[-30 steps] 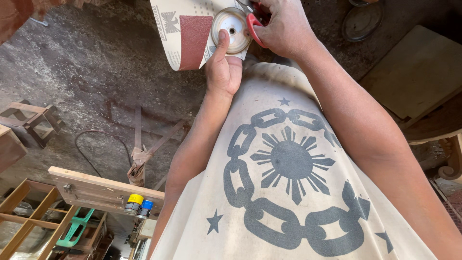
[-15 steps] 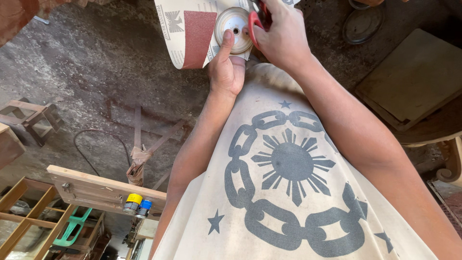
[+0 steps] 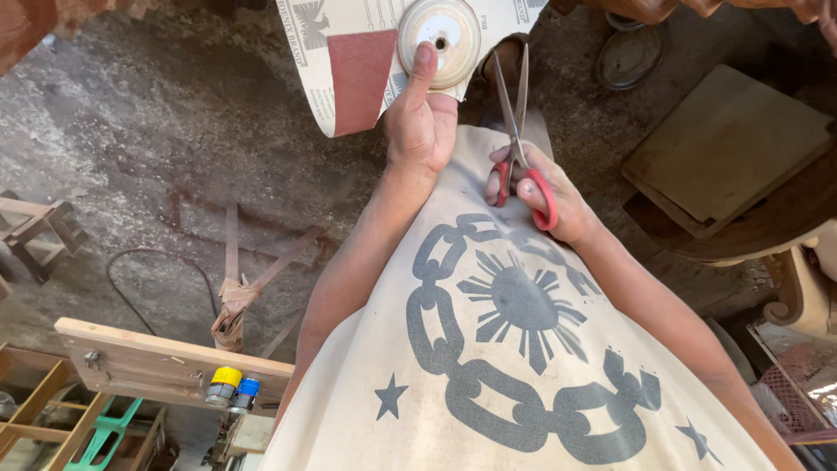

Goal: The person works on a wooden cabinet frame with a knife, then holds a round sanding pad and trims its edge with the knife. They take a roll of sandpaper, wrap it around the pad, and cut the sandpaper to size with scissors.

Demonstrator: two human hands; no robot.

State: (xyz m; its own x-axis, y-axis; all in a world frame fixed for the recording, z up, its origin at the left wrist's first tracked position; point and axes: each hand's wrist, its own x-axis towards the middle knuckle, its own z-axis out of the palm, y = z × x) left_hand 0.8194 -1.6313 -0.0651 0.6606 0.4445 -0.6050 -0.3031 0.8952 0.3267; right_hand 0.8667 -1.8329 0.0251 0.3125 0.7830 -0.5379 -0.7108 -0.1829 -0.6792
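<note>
The sandpaper sheet hangs at the top of the view, with a round white disc pressed on it by the left hand. The right hand grips red-handled scissors, blades slightly apart, pointing up beside the disc.

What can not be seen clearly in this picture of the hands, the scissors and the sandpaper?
- Head view: the beige sandpaper sheet with a red folded corner is cut off by the top edge.
- The fingers of the left hand, except the thumb, are hidden behind the sheet and the round white disc.
- The red-handled metal scissors: the tips meet the sheet's edge; contact is unclear.
- The right hand hides part of the scissor handles.
</note>
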